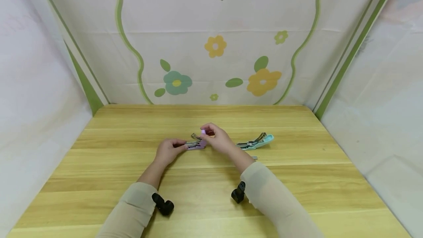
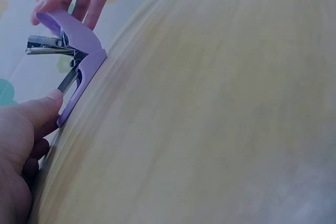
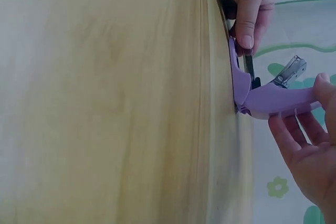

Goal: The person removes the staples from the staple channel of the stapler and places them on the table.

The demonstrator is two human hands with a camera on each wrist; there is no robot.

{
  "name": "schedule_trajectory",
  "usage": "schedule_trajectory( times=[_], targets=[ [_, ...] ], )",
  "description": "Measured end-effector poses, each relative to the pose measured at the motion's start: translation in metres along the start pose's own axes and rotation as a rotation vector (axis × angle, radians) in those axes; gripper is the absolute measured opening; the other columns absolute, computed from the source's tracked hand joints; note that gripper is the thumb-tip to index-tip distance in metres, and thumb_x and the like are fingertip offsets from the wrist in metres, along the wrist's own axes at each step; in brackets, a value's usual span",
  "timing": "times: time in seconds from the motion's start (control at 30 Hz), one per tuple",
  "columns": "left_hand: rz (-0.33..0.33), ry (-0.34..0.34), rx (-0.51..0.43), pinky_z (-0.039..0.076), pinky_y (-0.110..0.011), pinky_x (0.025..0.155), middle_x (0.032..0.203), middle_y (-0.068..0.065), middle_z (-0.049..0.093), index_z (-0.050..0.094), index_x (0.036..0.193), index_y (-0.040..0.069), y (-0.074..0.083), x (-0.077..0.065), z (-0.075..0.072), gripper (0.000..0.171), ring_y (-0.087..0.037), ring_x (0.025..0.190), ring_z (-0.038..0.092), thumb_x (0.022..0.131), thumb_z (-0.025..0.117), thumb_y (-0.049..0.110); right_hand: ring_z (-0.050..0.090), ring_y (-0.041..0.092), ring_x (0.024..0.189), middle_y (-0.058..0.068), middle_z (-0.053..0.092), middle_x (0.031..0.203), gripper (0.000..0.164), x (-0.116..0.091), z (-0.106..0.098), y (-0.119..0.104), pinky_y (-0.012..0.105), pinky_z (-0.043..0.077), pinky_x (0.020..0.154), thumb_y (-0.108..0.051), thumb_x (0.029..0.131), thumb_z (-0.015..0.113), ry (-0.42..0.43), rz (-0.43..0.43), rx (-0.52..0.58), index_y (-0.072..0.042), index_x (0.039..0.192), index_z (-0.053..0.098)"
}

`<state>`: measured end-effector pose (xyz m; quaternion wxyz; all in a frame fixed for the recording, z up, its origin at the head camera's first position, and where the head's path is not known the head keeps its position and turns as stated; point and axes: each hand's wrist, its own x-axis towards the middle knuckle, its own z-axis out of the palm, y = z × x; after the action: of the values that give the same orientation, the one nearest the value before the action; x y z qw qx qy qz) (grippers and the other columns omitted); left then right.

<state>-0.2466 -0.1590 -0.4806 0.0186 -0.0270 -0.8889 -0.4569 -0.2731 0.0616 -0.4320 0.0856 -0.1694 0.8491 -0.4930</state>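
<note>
A purple stapler [image 1: 197,145] lies on the table with its top swung up and back, its metal magazine parts exposed. My left hand [image 1: 168,152] pinches the front end of its base between thumb and fingers. With my right hand [image 1: 216,138] I grip the end of the raised purple top, thumb on one side and fingers on the other. In the right wrist view the purple top [image 3: 283,100] stands wide apart from the base, and a metal piece [image 3: 290,71] sticks out between them.
To the right, a mint-green stapler [image 1: 264,141] lies opened on the wooden table [image 1: 198,197]. A small strip of staples [image 1: 254,157] is beside my right forearm. A printed fabric wall [image 1: 211,17] stands behind the table.
</note>
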Motion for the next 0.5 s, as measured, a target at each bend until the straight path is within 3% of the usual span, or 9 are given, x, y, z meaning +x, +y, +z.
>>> schedule_trajectory(
  times=[0.2,0.5],
  targets=[
    [-0.004,0.004,0.015,0.051,-0.045,0.092,0.111,-0.009,0.074,0.077,0.108,0.012,0.001,0.000,0.001,0.027,-0.027,0.105,0.065,0.086,0.075,0.028,0.059,0.023,0.114,0.006,0.065,0.120,0.033,-0.004,-0.006,0.004,0.038,0.052,0.094,-0.023,0.098,0.060,-0.004,-0.015,0.006,-0.013,0.130,0.060],
    [-0.008,0.002,0.038,0.050,-0.046,0.094,0.112,-0.010,0.073,0.076,0.109,0.012,0.001,0.000,0.001,0.027,-0.028,0.107,0.064,0.086,0.075,0.028,0.063,0.020,0.110,0.007,0.066,0.118,0.032,-0.009,-0.021,0.011,0.031,0.055,0.093,-0.016,0.095,0.064,0.027,0.035,0.062,-0.005,0.126,0.062]
  ],
)
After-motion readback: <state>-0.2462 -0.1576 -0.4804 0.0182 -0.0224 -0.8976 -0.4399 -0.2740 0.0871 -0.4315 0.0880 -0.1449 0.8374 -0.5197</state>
